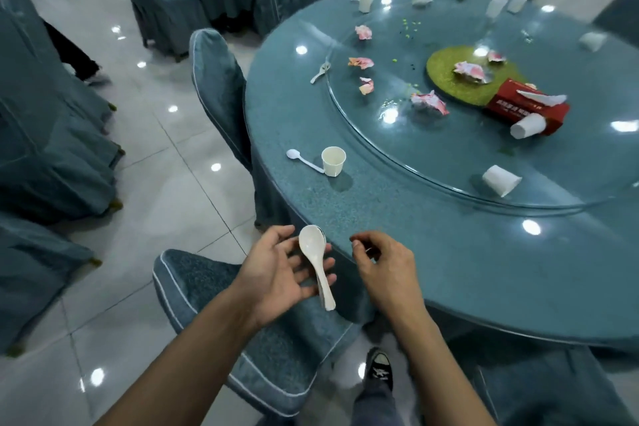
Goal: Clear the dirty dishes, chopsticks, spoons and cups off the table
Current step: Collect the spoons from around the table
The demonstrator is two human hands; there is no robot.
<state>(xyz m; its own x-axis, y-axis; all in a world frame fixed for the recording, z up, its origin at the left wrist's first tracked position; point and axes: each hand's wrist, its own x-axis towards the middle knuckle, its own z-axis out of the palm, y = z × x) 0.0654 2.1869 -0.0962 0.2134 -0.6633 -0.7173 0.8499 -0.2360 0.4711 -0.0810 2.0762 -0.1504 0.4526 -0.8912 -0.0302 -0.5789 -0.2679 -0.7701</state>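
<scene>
Your L hand (280, 270) sits palm-up just off the near edge of the table (466, 270), fingers relaxed and mostly straight; a stack of white soup spoons (316, 263) lies across them, bowls toward the table, handles toward you; cradled, not clamped. Your R hand (383, 263) hovers just beside the stack over the rim, fingers loosely curled, nothing in it that I can make out; the hands are apart w/ the spoons between.

Step in hand, I'd judge: gathering spoons, task partway done, plenty left on top. The next move calls for closing your L fingers on the stack first, since a loose cradle may let it slide; then reach w/ the free R hand.

Nearest pickups: a plastic spoon (304, 158) touching an upright paper cup (333, 161), at the rim ahead of your L hand; then a tipped cup (501, 180) on the glass turntable (432, 149). Farther: a small spoon (320, 71) at the turntable's left edge; a fallen cup (527, 126) against the red tissue box (518, 107); more cups (364, 2) along the far rim.
</scene>
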